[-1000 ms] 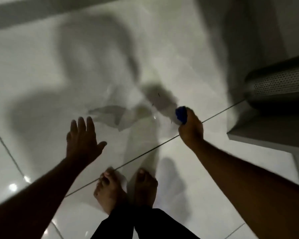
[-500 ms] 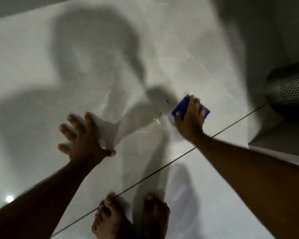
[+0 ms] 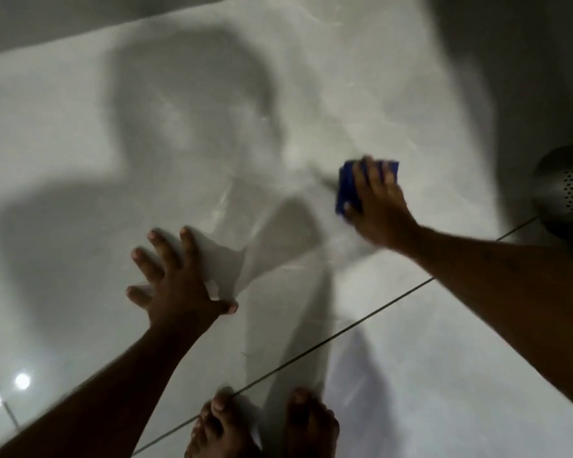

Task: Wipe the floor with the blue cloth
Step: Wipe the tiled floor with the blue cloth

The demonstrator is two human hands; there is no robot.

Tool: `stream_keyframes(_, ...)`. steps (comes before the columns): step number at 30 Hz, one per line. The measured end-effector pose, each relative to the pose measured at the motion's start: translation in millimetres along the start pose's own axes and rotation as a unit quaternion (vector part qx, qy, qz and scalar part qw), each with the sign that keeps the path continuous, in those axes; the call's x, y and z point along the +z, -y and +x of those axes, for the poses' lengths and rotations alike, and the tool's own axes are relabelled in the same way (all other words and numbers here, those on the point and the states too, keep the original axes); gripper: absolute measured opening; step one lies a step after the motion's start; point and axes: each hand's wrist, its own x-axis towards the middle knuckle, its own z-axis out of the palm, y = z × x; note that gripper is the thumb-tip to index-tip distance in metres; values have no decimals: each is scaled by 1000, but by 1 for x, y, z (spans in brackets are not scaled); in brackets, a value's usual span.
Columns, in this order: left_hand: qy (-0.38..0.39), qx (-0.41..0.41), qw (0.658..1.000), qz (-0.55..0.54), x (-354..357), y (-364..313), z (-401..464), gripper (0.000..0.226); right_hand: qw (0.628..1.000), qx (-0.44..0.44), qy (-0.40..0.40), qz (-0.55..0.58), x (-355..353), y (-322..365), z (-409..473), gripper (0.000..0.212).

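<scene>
The blue cloth (image 3: 346, 188) lies folded flat on the glossy white tiled floor (image 3: 411, 375), right of centre. My right hand (image 3: 376, 201) presses down on top of it with fingers spread over the cloth, which shows at the left side and beyond the fingertips. My left hand (image 3: 176, 279) rests flat on the floor at lower left of centre, fingers apart and holding nothing. Shiny wet streaks mark the tile between the two hands.
A dark perforated metal cylinder (image 3: 566, 190) stands at the right edge, close to the cloth. My bare feet (image 3: 265, 424) are at the bottom centre by a dark grout line (image 3: 361, 322). A grey wall base runs along the top.
My right hand has flattened the cloth onto the floor and slid it forward and to the right. My left hand has planted on the tile with fingers spread. The view has dropped closer to the floor.
</scene>
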Motion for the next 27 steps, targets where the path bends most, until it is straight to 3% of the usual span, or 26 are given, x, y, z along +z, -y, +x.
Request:
stream_keyframes(2,0,-1,1000,-7,1,1,1,152,986,138,-37,85,-15,34,52,76)
stream_keyframes(3,0,-3,1000,-8,1,1,1,152,981,149,-56,109,-16,64,65,75)
stream_keyframes(5,-2,-2,1000,-6,0,0,2,151,989,56,-104,89,-3,121,52,75)
stream_keyframes(7,3,2,1000,-9,-3,-2,-1,150,990,-107,-68,57,25,153,-25,77)
stream_keyframes(10,1,-9,1000,-16,-7,-4,-5,150,947,-313,70,-22,50,107,-156,79)
stream_keyframes(12,-5,-13,1000,-15,-5,-4,-4,151,925,-364,91,-52,48,46,-166,73)
stream_keyframes(15,-10,-9,1000,-18,0,-1,0,151,959,-262,51,-95,29,-18,-90,68)
stream_keyframes(17,-12,-8,1000,-13,0,0,1,151,998,-65,-3,-21,7,-19,-17,73)
stream_keyframes(19,-15,-6,1000,-14,2,2,2,151,987,125,-62,80,-15,18,47,77)
stream_keyframes(20,-17,-3,1000,-12,4,3,2,152,978,162,-82,107,-21,48,69,77)
stream_keyframes(23,-12,1,1000,-3,4,5,3,152,983,42,-158,88,-14,142,73,75)
stream_keyframes(25,-12,1,1000,4,2,4,2,152,987,-83,-117,79,14,172,7,76)
stream_keyframes(27,-17,-6,1000,2,1,3,1,154,980,-189,-48,45,46,156,-88,72)
